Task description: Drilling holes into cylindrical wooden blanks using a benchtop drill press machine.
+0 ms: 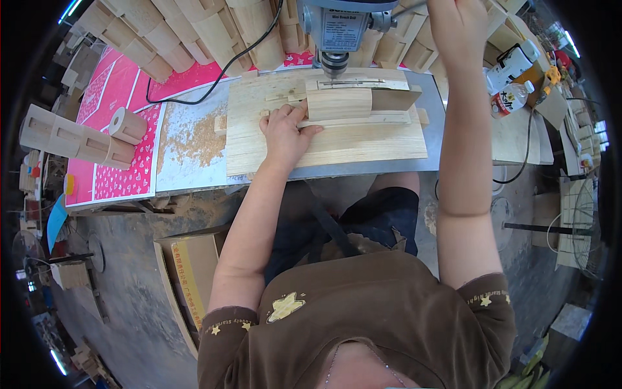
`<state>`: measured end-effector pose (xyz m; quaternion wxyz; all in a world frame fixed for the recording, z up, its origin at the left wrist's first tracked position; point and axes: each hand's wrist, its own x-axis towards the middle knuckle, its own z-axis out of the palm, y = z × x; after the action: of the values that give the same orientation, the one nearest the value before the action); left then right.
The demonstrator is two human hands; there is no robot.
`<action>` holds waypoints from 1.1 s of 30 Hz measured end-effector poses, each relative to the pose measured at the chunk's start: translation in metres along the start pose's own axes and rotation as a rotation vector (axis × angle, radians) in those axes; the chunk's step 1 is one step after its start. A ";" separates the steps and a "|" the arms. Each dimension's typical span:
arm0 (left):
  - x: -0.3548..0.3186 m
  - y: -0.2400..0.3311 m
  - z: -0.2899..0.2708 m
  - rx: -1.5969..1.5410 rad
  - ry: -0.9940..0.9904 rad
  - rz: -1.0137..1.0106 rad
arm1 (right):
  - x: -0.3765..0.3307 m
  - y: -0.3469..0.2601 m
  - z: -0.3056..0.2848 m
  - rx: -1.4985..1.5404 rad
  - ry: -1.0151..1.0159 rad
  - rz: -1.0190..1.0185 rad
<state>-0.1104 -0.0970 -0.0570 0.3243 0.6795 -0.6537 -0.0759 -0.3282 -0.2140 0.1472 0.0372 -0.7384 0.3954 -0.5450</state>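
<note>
Workshop, concrete floor. The bench (435,139) has a pink patterned covering (123,181) toward its left edge; wooden cylinders (210,26) crowd the back edge. Sawdust (194,139) lies left of a wooden board (363,148), which sits near the front edge under a bench drill (343,29).

Wooden block (339,104): on the board, toward its back edge, just below the chuck (334,63).

Left hand (285,133): thumb spread, fingers loosely bent, index against the block's left end; not wrapped round it. Right hand (461,26): raised beside the drill; cannot tell whether it grips anything.

Risks (judged): block could skid or twist if left-hand pressure slackens during drilling; fingers could meet the bit if they slid inward. Loose cable (191,103) behind the sawdust could snag.

Unclear: right fingers cut off by the upper edge; bit tip too small to resolve; 1 darker face at the block's right, same piece or separate, undetermined.
</note>
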 end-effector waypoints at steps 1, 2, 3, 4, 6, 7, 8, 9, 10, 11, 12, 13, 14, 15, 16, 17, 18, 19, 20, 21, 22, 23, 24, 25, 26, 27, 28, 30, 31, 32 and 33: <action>0.002 0.000 0.002 -0.029 -0.021 -0.023 | 0.021 -0.002 0.006 -0.003 0.004 0.001; 0.003 0.000 0.003 -0.027 -0.019 -0.024 | 0.038 -0.010 0.017 -0.093 -0.014 0.006; 0.007 0.004 0.007 -0.080 -0.001 -0.035 | 0.049 -0.014 0.020 -0.200 -0.027 0.010; 0.008 0.005 0.007 -0.125 0.020 -0.057 | 0.051 -0.009 0.024 -0.199 -0.027 0.009; 0.011 0.010 0.007 -0.226 0.013 -0.092 | 0.044 0.002 0.032 0.033 0.020 0.020; 0.008 0.003 0.002 -0.304 0.022 -0.158 | 0.031 0.013 0.045 0.066 0.002 0.016; 0.007 0.002 0.004 -0.308 0.023 -0.159 | 0.015 0.032 0.039 0.239 -0.111 0.005; 0.009 -0.001 0.007 -0.362 0.029 -0.130 | -0.001 0.045 0.037 0.405 -0.222 -0.004; 0.009 -0.004 0.008 -0.409 0.040 -0.106 | -0.028 0.041 0.033 0.374 -0.383 0.150; 0.010 -0.003 0.005 -0.414 0.035 -0.104 | -0.058 0.036 0.026 0.332 -0.540 0.308; 0.013 0.003 0.000 -0.383 0.003 -0.081 | -0.087 0.059 0.028 0.119 -0.563 -0.002; 0.013 0.005 -0.004 -0.349 -0.025 -0.066 | -0.108 0.076 0.028 -0.090 -0.582 -0.313; 0.011 0.001 -0.007 -0.347 -0.026 -0.073 | -0.115 0.068 0.027 -0.084 -0.587 -0.312; 0.009 -0.005 -0.010 -0.449 -0.011 -0.056 | -0.123 0.058 0.025 -0.214 -0.612 -0.255; 0.007 -0.009 -0.015 -0.547 0.005 -0.035 | -0.126 0.052 0.025 -0.342 -0.631 -0.198; 0.003 -0.013 -0.024 -0.546 0.000 -0.036 | -0.125 0.054 0.023 -0.335 -0.629 -0.190; -0.005 -0.016 -0.036 -0.473 0.048 0.020 | -0.127 0.056 0.023 -0.334 -0.629 -0.186; -0.011 -0.022 -0.046 -0.397 0.101 0.074 | -0.127 0.059 0.023 -0.324 -0.635 -0.188; -0.016 -0.035 -0.056 -0.392 0.102 0.070 | -0.128 0.060 0.024 -0.312 -0.642 -0.190; -0.022 -0.050 -0.067 -0.529 0.083 0.014 | -0.128 0.060 0.023 -0.305 -0.643 -0.192; -0.029 -0.059 -0.074 -0.664 0.065 -0.048 | -0.128 0.056 0.023 -0.309 -0.639 -0.181; -0.029 -0.045 -0.087 -0.659 0.067 -0.054 | -0.129 0.055 0.021 -0.317 -0.634 -0.167; -0.027 -0.030 -0.104 -0.777 0.018 -0.206 | -0.131 0.053 0.019 -0.309 -0.638 -0.167; -0.025 -0.020 -0.117 -0.891 -0.028 -0.356 | -0.131 0.049 0.018 -0.295 -0.635 -0.165; -0.024 -0.022 -0.118 -0.885 -0.023 -0.358 | -0.132 0.046 0.017 -0.281 -0.632 -0.162; -0.021 -0.024 -0.119 -0.946 -0.074 -0.503 | -0.134 0.044 0.017 -0.275 -0.631 -0.164; -0.019 -0.025 -0.118 -1.007 -0.125 -0.648 | -0.136 0.043 0.017 -0.257 -0.628 -0.191; -0.019 -0.018 -0.113 -0.974 -0.129 -0.650 | -0.139 0.041 0.017 -0.240 -0.625 -0.219; -0.019 -0.012 -0.112 -0.931 -0.112 -0.710 | -0.141 0.040 0.017 -0.239 -0.625 -0.211; -0.019 -0.008 -0.110 -0.887 -0.096 -0.768 | -0.141 0.040 0.016 -0.239 -0.625 -0.202; -0.018 -0.006 -0.107 -0.890 -0.099 -0.766 | -0.141 0.040 0.014 -0.243 -0.624 -0.201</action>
<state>-0.0511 -0.0437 0.0171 0.4967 0.6615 -0.2813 -0.4863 -0.3510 -0.1583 0.0126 0.0144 -0.9037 0.3523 -0.2428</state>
